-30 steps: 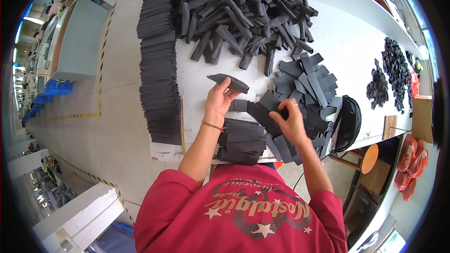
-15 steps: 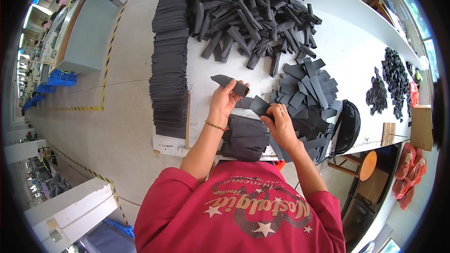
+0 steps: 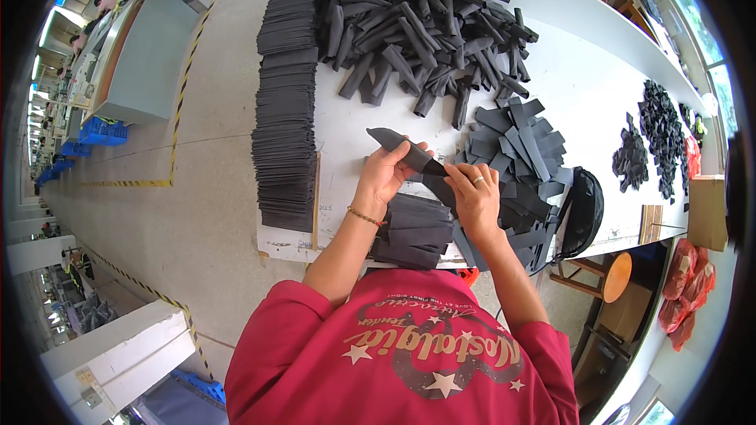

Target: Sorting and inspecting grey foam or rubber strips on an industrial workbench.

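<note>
My left hand (image 3: 382, 175) is closed around a dark grey fabric sleeve (image 3: 396, 146), its pointed end aimed up and left. My right hand (image 3: 476, 198), with a ring on one finger, pinches a flat dark piece (image 3: 438, 169) at the sleeve's near right end. Whether the piece sits inside the sleeve or only against it, I cannot tell. Just below both hands lies a stack of dark strips (image 3: 411, 236). Right of my right hand spreads a loose pile of flat dark pieces (image 3: 516, 145).
On the white table (image 3: 346, 130), a long row of stacked dark pieces (image 3: 283, 126) lines the left edge. Loose dark sleeves (image 3: 425, 27) are heaped at the far side. A black mesh-like object (image 3: 584, 212) stands right, near a wooden stool (image 3: 617, 277).
My hands have come together. The left moved slightly right with the sleeve, and the right brought the flat piece up to the sleeve's end.
</note>
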The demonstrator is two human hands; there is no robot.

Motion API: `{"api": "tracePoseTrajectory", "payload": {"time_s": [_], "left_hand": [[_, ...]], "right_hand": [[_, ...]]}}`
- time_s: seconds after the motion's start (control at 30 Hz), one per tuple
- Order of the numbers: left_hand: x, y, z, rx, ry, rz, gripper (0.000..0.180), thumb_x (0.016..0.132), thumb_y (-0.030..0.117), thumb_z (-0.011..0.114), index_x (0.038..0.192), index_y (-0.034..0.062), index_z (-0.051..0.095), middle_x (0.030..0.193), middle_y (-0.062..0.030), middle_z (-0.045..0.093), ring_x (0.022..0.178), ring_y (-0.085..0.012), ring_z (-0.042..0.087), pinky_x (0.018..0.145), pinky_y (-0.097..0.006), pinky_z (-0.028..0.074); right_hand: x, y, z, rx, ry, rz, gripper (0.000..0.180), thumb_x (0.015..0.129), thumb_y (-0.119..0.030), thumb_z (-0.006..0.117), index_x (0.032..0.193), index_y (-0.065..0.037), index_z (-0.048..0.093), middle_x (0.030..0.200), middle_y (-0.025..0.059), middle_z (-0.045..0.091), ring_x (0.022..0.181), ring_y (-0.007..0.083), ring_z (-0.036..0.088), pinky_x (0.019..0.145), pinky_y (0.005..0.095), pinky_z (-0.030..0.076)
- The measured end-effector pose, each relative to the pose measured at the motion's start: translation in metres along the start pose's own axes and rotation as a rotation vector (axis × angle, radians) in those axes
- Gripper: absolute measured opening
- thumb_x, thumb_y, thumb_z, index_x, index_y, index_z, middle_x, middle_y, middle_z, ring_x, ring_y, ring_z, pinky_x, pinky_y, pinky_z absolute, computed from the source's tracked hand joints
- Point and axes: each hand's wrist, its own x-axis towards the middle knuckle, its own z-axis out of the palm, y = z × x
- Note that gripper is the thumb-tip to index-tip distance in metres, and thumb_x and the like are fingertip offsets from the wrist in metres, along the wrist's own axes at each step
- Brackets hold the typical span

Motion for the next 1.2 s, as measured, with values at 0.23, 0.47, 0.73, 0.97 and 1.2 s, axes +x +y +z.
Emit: {"api": "tracePoseTrajectory", "payload": {"time_s": [0.23,0.47,0.73,0.97,1.2], "left_hand": [[-0.012,-0.008,0.013,0.076,0.004,0.105,0.036,0.093,0.006,0.059,0.124,-0.0019,0.041,0.113,-0.0243,0.062,0.104,-0.0351,0.064,0.086,-0.043,0.057],[-0.022,0.008,0.015,0.090,0.032,0.161,0.033,0.094,0.007,0.057,0.124,-0.0005,0.043,0.110,-0.0191,0.062,0.107,-0.0322,0.064,0.082,-0.044,0.058],[-0.017,0.012,0.006,0.061,-0.051,0.038,0.028,0.095,0.010,0.057,0.119,0.0001,0.048,0.112,-0.0198,0.062,0.108,-0.0346,0.063,0.083,-0.049,0.057],[-0.020,0.017,0.004,0.076,-0.140,-0.061,0.035,0.096,0.015,0.056,0.126,-0.0002,0.044,0.119,-0.0296,0.058,0.109,-0.0360,0.062,0.089,-0.048,0.055],[-0.034,0.000,0.021,0.157,-0.029,0.183,0.043,0.095,0.006,0.054,0.133,-0.0039,0.035,0.113,-0.0224,0.059,0.110,-0.0338,0.062,0.077,-0.045,0.060]], "right_hand": [[0.002,-0.012,0.006,-0.111,0.051,-0.027,0.036,0.075,-0.010,0.074,0.109,-0.008,0.066,0.094,0.0024,0.062,0.084,0.0219,0.057,0.077,0.0364,0.042],[-0.002,-0.014,0.002,-0.099,0.064,0.012,0.036,0.074,-0.009,0.074,0.110,-0.007,0.066,0.095,0.0024,0.062,0.085,0.0214,0.057,0.078,0.0358,0.042],[0.005,-0.010,-0.009,-0.105,0.059,-0.132,0.035,0.071,-0.006,0.069,0.106,-0.007,0.067,0.096,0.0012,0.063,0.085,0.0189,0.058,0.077,0.0343,0.043],[0.001,-0.006,-0.013,-0.128,0.055,-0.236,0.041,0.066,-0.006,0.062,0.107,-0.005,0.066,0.098,0.0016,0.063,0.086,0.0188,0.058,0.079,0.0346,0.043],[-0.004,-0.025,0.003,-0.186,0.091,-0.108,0.036,0.076,-0.010,0.070,0.112,-0.006,0.064,0.096,0.0016,0.061,0.087,0.0188,0.058,0.079,0.0357,0.042]]}}
